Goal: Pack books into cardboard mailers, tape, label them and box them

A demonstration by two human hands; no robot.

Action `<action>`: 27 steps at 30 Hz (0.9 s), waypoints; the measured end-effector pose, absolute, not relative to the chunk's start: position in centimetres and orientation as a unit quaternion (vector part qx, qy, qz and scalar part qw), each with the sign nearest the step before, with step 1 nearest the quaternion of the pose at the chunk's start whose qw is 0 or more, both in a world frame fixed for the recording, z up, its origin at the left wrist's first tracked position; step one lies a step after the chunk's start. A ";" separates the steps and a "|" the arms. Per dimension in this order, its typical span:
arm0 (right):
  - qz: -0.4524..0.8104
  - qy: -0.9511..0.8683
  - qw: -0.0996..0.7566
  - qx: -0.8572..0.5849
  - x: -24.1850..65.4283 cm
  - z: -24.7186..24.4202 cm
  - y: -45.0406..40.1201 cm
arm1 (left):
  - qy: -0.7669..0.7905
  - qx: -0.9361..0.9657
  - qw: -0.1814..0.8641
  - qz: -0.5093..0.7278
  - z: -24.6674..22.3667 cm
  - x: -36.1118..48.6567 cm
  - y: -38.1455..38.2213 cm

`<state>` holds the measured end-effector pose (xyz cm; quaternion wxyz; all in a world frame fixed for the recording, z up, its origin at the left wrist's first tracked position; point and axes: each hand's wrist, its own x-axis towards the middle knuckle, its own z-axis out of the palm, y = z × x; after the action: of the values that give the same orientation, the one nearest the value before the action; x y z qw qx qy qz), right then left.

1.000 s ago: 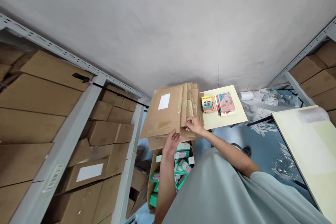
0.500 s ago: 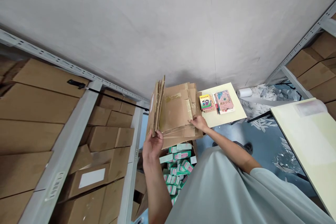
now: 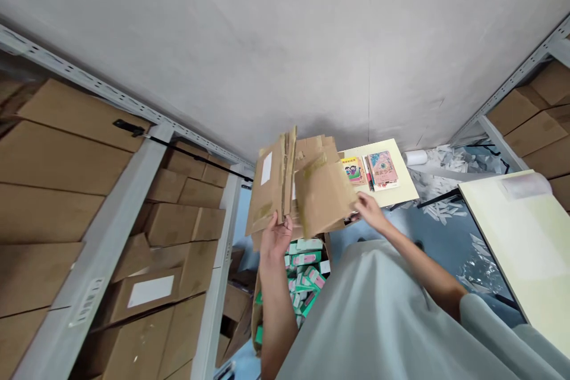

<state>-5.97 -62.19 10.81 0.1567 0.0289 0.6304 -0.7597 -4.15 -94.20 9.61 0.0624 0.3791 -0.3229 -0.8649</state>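
Observation:
My left hand (image 3: 276,237) grips the lower edge of several flattened cardboard boxes (image 3: 266,181), held upright on edge; the outer one bears a white label. My right hand (image 3: 369,211) pinches the right corner of another flattened cardboard sheet (image 3: 327,196), which is tilted up and shows strips of brown tape. Further flattened cardboard (image 3: 314,143) lies behind and beneath it. Below my left hand, a carton full of green and white small boxes (image 3: 307,258) stands partly hidden by my forearm and shirt.
Just right of the cardboard, a cream table (image 3: 403,191) carries several books (image 3: 382,170). Racks of brown cartons (image 3: 178,222) line the left side, with more cartons (image 3: 532,119) at far right. A second cream table (image 3: 521,237) stands right, paper scraps (image 3: 439,172) behind it.
My right hand has lifted a cardboard sheet off the pile and moved slightly right. My left hand has shifted right, and its upright cardboard has swung so the labelled face shows.

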 end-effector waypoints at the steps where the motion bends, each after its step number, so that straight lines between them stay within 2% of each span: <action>1: -0.749 0.651 0.118 0.030 -5.3 11.8 -59.7 | -0.326 0.388 0.060 -0.860 9.1 -4.2 -93.3; 4: -0.680 0.732 0.014 0.026 -3.5 14.7 -52.5 | -0.324 0.426 0.043 -0.844 7.7 -4.2 -90.5; 7: -0.622 0.781 -0.030 0.040 -1.2 17.4 -47.5 | -0.327 0.474 0.002 -0.818 6.5 -3.6 -88.0; 10: -0.570 0.815 -0.073 0.077 1.4 19.2 -44.6 | -0.327 0.502 -0.138 -0.789 5.7 -2.6 -85.2; 13: -0.516 0.837 -0.118 0.136 3.7 20.0 -41.8 | -0.347 0.431 -0.315 -0.771 5.7 -2.7 -80.3; 16: -0.476 0.839 -0.160 0.211 6.5 20.1 -37.7 | -0.406 0.313 -0.400 -0.760 6.7 -5.0 -72.8; 22: -0.409 0.844 -0.175 0.300 14.3 20.2 -28.8 | -0.523 0.101 -0.402 -0.745 10.0 -12.2 -53.9; 27: -0.392 0.825 -0.209 0.350 19.8 19.3 -23.0 | -0.612 -0.002 -0.408 -0.678 10.0 -13.5 -38.6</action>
<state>19.79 -22.97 19.31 -0.2087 0.3500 0.8247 -0.3921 -13.47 -38.57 10.03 -0.4080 -0.0022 -0.6116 -0.6779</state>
